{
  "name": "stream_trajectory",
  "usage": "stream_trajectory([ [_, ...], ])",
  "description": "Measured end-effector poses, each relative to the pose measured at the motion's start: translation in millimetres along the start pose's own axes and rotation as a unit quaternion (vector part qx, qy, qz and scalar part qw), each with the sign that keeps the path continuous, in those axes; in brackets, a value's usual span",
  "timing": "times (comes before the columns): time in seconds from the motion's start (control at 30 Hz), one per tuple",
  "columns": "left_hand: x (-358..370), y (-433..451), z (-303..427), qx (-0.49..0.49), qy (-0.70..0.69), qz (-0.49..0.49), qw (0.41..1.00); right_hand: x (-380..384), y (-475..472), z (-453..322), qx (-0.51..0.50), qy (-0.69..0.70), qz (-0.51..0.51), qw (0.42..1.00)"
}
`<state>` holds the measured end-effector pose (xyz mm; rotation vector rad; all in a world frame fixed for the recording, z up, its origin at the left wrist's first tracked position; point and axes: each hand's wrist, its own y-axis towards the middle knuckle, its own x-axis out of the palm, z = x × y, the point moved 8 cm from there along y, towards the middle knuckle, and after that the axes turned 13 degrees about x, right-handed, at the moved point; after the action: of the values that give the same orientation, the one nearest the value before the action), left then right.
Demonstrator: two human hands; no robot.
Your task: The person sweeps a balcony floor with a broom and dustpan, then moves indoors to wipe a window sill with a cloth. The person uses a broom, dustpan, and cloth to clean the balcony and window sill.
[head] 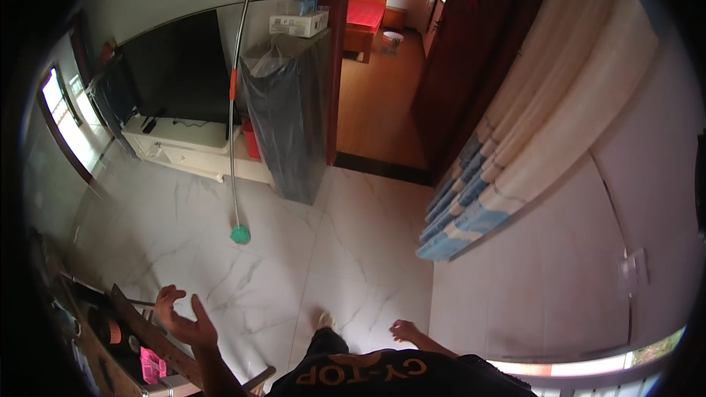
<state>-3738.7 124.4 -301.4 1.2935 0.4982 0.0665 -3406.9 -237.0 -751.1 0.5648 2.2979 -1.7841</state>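
Observation:
My left hand (185, 317) is raised with thumb and fingers apart, and nothing is in it. It is nearest to a wooden-edged table (154, 336) at the lower left. My right hand (405, 331) hangs above the floor near the right wall, its fingers loosely curled and nothing visible in them. Ahead, a long metal pole (232, 138) with an orange sleeve (233, 85) slants up out of view. Its round green end (240, 234) appears to rest on the marble-patterned tile floor (276, 264).
A television (176, 66) stands on a white TV stand (176, 135). Beside it, plastic sheeting (284, 116) drapes a tall object, with a box (298, 24) on top. An open door (469, 49) leads to a bedroom with a raised threshold (380, 169). A long curtain (551, 121) hangs right.

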Motion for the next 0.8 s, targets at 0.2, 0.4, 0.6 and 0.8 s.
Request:
stream_trajectory([
  [0.2, 93, 10, -79, -0.15, 0.027, 0.071, 0.986, -61, 48, -140, -0.171, -0.147, 0.044, 0.973],
  [0.4, 308, 87, -63, -0.15, -0.162, -0.015, 0.975, -235, 110, -122, 0.0, 0.058, 0.119, 0.991],
  [0.6, 525, 157, 74, 0.147, -0.432, -0.169, 0.874, -312, 153, -128, -0.255, -0.318, 0.289, 0.866],
  [0.8, 721, 202, 71, 0.034, -0.395, -0.195, 0.897, -416, 271, -173, -0.109, -0.251, 0.166, 0.947],
])
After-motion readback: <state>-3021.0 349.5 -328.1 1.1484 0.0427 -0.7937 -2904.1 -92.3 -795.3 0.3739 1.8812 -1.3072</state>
